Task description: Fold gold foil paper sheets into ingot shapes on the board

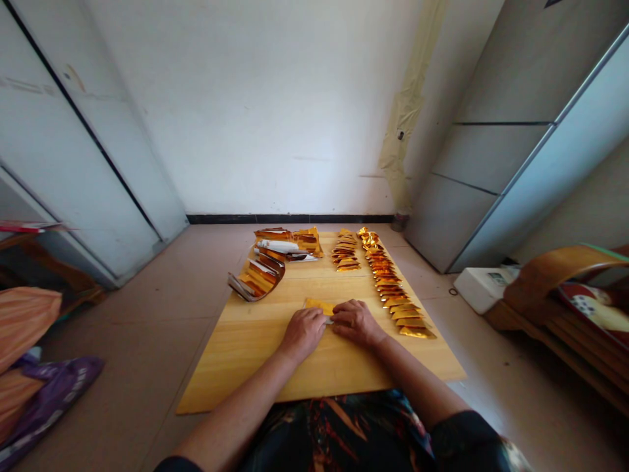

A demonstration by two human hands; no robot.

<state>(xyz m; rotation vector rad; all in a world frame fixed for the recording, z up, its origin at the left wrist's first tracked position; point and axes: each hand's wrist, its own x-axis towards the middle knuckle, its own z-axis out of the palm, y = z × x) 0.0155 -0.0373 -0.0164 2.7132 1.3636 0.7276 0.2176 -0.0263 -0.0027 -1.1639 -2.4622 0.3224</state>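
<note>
On the desk [236, 357], just in front of the person, lies one gold sheet [317, 304], partly hidden by the hands. The work looks well under way. A long row [392, 282] of folded gold pieces runs down the right side, and a short row [346, 250] stands just beside its far end. These pieces look done. The sheet in hand seems to be partway folded, with a bit of pale paper showing between the hands. On the far left, a curved stack [260, 278] and a back pile [309, 241] look like what is left to do, but how many are there is hard to tell.

The left hand [304, 330] has its fingers bent, its grip closed on the sheet's near edge. The right hand [360, 322] does the same, close beside it. The thumbs cannot be seen well, so how hard they pinch is unclear.
</note>
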